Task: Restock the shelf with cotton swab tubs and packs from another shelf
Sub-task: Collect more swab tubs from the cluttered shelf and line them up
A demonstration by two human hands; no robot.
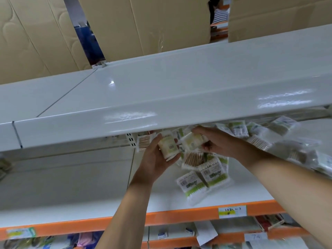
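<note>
Gathering step, mid-shelf under the upper shelf's front edge. Left hand [154, 159] fingers curled round a tub [168, 145]; right hand [218, 142] pinching a pack [193, 141] (pile behind). Next: withdraw both, carry across.

lower price tag [255, 236]: "74" | other labels: print unreadable
</note>
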